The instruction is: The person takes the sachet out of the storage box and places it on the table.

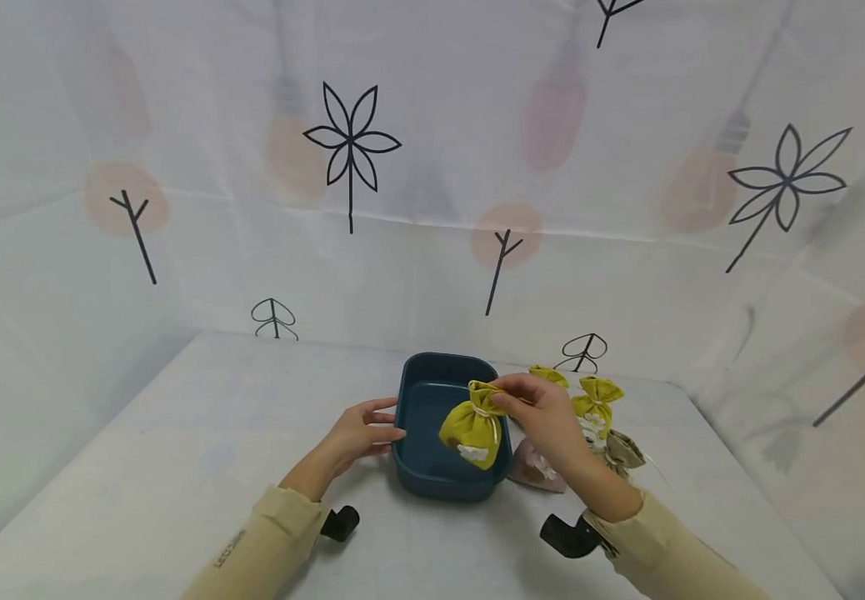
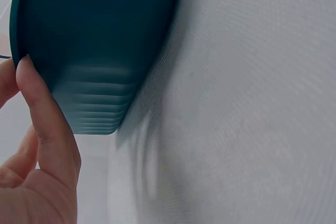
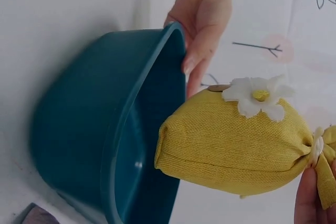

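A teal plastic basin (image 1: 451, 488) stands on the white-covered table, and its interior shows in the head view. At its left side, my left hand (image 1: 357, 433) holds the rim, with the thumb (image 2: 37, 87) against the wall near the edge. My right hand (image 1: 548, 412) pinches the gathered neck of a yellow drawstring pouch (image 1: 470, 433). This pouch hangs over the basin's right part, its bottom towards the opening in the right wrist view. A white cloth flower (image 3: 257, 95) and a pale cord decorate it.
Right of the basin lie more pouches: a yellow one (image 1: 597, 396), another yellow one (image 1: 548, 375) further back, a pinkish one (image 1: 533, 471) by the basin wall, and a grey-beige one (image 1: 623, 450). A white patterned cloth (image 1: 417, 275) hangs behind the table.
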Demonstrator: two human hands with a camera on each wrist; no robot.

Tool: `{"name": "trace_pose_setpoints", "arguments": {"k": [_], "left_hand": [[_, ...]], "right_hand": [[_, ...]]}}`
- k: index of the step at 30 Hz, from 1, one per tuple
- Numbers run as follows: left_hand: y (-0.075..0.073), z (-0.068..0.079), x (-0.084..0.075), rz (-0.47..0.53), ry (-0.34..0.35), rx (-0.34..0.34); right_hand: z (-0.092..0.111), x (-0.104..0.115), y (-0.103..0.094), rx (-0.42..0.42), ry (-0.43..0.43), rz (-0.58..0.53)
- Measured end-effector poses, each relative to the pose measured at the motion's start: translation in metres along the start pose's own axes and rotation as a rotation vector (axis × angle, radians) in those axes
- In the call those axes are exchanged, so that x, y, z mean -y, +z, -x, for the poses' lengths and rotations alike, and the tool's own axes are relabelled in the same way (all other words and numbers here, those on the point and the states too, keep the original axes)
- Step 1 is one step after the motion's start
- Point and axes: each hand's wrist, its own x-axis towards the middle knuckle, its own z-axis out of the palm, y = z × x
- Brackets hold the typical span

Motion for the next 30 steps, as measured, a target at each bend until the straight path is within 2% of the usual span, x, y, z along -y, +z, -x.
{"name": "trace_pose_setpoints", "arguments": {"k": [11, 15, 22, 30], "left_hand": [[0.000, -0.002, 0.002, 0.003, 0.003, 0.001], [-0.001, -0.002, 0.001, 0.004, 0.001, 0.001], [-0.001, -0.002, 0.000, -0.002, 0.001, 0.002], [0.000, -0.002, 0.000, 0.004, -0.005, 0.003]], "right_hand": [[0.017, 0.000, -0.011, -0.069, 0.032, -0.031], [0.022, -0.001, -0.016, -0.091, 0.015, -0.061], [0.027, -0.010, -0.026, -0.133, -0.067, 0.004], [0.041, -0.014, -0.037, -0.195, -0.103, 0.079]]}}
